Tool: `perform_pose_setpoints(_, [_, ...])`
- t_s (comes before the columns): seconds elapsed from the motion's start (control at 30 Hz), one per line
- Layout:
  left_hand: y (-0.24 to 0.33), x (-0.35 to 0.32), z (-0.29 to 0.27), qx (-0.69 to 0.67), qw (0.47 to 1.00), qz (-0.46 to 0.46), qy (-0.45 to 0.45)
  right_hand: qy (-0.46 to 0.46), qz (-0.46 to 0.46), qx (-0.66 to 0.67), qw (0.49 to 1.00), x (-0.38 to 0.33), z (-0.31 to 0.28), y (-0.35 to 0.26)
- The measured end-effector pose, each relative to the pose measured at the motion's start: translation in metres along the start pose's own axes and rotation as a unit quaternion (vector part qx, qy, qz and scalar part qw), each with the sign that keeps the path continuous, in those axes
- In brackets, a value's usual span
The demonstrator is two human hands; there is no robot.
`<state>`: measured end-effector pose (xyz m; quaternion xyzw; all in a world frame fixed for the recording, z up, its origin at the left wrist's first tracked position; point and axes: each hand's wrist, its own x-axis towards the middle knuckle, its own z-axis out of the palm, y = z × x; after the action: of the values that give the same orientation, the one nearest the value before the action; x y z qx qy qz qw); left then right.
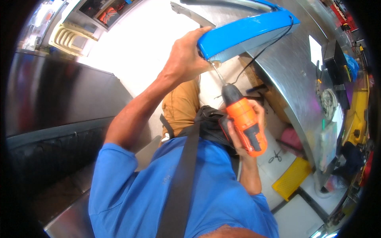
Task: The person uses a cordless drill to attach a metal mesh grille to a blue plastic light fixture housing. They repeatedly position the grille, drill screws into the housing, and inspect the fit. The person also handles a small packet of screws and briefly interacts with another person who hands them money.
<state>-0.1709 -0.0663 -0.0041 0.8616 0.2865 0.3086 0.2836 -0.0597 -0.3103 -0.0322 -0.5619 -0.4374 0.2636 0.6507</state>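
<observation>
My left hand (186,55) grips the near left end of a long, curved blue panel (246,32), its fingers wrapped round that end. The panel has a pale textured underside and a black cable (265,48) hanging from its right end. My right hand (254,119) is closed round an orange and black cordless drill (243,117). From the drill's chuck a long silver bit (218,73) points up and away, its tip at the panel's lower left corner beside my left fingers. Whether the tip sits on a screw is too small to tell.
A steel workbench (283,75) curves along the right, holding a coiled grey cord (328,104), papers and a black box (335,55). Scissors (274,156) lie on the floor near a yellow panel (291,178). Cream plastic stools (71,37) stand at the far left.
</observation>
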Motion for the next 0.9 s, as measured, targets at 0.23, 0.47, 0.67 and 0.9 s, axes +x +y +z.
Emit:
perform_pose_setpoints(0.23, [-0.0035, -0.0008, 0.0009, -0.002, 1.000, 0.001, 0.004, -0.017, 0.023, -0.072, 0.997, 0.0009, -0.0074, -0.0025])
perform_pose_setpoints(0.47, [-0.0051, -0.0014, 0.0026, 0.004, 1.000, 0.000, 0.005, 0.002, 0.030, -0.079, 0.996, 0.0017, -0.0051, 0.0010])
perform_pose_setpoints(0.67, [-0.0023, -0.0011, 0.0013, 0.007, 1.000, -0.006, 0.005, 0.007, -0.004, -0.097, 0.995, 0.0036, -0.0031, 0.0001])
perform_pose_setpoints(0.9, [-0.0021, -0.0025, 0.0023, 0.006, 1.000, 0.017, 0.011, 0.006, -0.025, -0.140, 0.990, 0.0021, -0.0024, 0.0001])
